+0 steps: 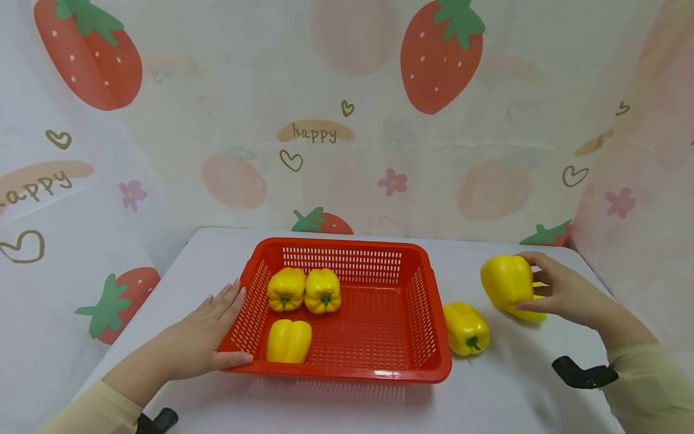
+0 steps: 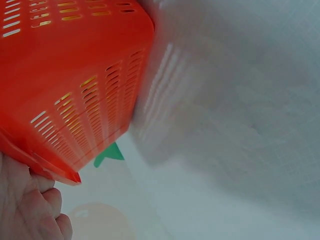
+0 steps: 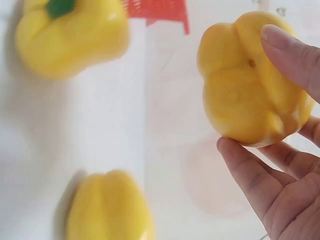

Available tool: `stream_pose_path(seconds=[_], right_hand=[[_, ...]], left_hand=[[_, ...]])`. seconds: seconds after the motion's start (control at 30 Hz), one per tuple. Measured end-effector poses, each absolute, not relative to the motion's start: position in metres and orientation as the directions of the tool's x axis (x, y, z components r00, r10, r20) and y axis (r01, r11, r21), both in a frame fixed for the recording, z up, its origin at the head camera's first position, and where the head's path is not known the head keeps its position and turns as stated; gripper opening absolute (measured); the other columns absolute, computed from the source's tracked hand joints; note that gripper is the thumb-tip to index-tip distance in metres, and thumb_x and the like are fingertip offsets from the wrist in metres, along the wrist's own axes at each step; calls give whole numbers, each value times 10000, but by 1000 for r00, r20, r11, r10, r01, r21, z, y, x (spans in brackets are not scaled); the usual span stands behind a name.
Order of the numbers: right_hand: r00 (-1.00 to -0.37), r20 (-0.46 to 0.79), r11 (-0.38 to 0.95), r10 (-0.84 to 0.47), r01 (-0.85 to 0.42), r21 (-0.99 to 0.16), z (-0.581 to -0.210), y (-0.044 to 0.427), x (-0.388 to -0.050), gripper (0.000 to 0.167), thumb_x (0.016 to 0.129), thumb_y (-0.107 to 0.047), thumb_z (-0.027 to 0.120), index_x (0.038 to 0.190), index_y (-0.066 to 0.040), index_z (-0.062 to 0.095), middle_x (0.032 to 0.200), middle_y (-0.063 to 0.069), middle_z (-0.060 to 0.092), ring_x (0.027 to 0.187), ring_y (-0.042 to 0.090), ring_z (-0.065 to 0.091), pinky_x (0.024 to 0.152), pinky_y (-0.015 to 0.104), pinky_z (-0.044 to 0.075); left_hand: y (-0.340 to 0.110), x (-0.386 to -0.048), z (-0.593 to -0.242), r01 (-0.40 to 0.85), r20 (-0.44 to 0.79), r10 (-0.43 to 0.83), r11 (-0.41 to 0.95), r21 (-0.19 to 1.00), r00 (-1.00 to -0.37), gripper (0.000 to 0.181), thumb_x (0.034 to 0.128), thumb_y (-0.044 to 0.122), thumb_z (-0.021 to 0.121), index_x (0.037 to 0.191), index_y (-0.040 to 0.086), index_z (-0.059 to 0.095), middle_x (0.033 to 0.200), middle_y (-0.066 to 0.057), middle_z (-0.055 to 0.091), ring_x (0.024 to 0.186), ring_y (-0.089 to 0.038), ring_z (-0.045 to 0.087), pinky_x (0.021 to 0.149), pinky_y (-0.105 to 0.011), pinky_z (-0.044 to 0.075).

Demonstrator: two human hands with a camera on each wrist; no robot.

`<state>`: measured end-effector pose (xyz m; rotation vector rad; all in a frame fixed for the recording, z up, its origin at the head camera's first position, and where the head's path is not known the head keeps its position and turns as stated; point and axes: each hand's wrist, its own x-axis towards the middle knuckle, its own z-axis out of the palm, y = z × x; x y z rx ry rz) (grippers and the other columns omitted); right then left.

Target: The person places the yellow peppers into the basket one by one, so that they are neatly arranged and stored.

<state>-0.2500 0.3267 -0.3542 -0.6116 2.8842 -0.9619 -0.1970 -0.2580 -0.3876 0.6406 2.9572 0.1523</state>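
Yellow pepper (image 1: 505, 280) hangs in a person's right hand (image 1: 577, 298) above the right side of a white desk (image 1: 488, 398), to the right of a red basket (image 1: 347, 372) and clear of its rim. The relation that counts runs sideways: the basket's right rim lies to the left of the held pepper, with the right hand on the near side of that gap and the left hand (image 1: 200, 340) across at the basket's opposite end. A stemless, lobed end faces the right wrist camera, so the long axis appears to point roughly back toward the wrist, though its exact tilt is hard to judge. Thumb and fingers of the right hand close on the pepper from opposite sides, spread about as wide as its body and grasping nothing else. The left hand lies spread on the basket's left rim, fingers extended and thumb on the near rim beside the near left corner, steadying rather than clenching, by the look of it. On the desk, a second pepper (image 1: 465, 325) sits just beside the basket's right wall, its green stem turned toward the near edge; whether the two touch is unclear. A third pepper (image 1: 530, 316) shows partly hidden behind the held one. Inside the basket, a pair of peppers (image 1: 285, 290) stands side by side toward the far left corner, while a single pepper (image 1: 289, 342) lies by the near edge, left of the middle.
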Motion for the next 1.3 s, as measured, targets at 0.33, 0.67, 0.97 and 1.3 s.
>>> stream_pose_path(seconds=[0.33, 0.67, 0.97, 1.3], right_hand=[[-843, 131, 622, -521, -481, -618, -325, 288, -262, 726, 721, -248, 782, 1314, -146, 374, 1176, -1, 483, 1014, 145, 560, 811, 212, 502], [-775, 114, 541, -622, -531, -652, -312, 241, -272, 726, 701, -290, 794, 1301, -197, 396, 1189, -27, 494, 1045, 187, 539, 840, 280, 506], [-716, 87, 494, -692, -558, -667, -310, 199, -279, 739, 682, -260, 812, 1297, -205, 405, 1194, -36, 490, 1077, 185, 521, 859, 282, 496], [-683, 55, 473, -728, -559, -681, -319, 161, -285, 725, 679, -262, 815, 1279, -193, 413, 1175, -22, 489, 1060, 183, 507, 869, 308, 491]], left_hand=[[-257, -196, -387, 405, -81, 417, 905, 127, -905, 1111, 697, 751, 502, 1458, 28, 141, 1514, -168, 118, 1373, -340, 132, 1075, -549, 153], [-258, -197, -389, 397, -92, 409, 909, 130, -908, 1116, 695, 755, 500, 1462, 37, 125, 1516, -163, 114, 1378, -332, 118, 1078, -544, 148], [-258, -197, -387, 391, -99, 406, 910, 137, -909, 1116, 695, 752, 503, 1462, 36, 124, 1517, -162, 109, 1377, -335, 121, 1075, -549, 147], [-258, -199, -390, 399, -91, 412, 907, 131, -907, 1105, 703, 740, 514, 1462, 35, 128, 1517, -163, 109, 1378, -336, 116, 1077, -549, 144]])
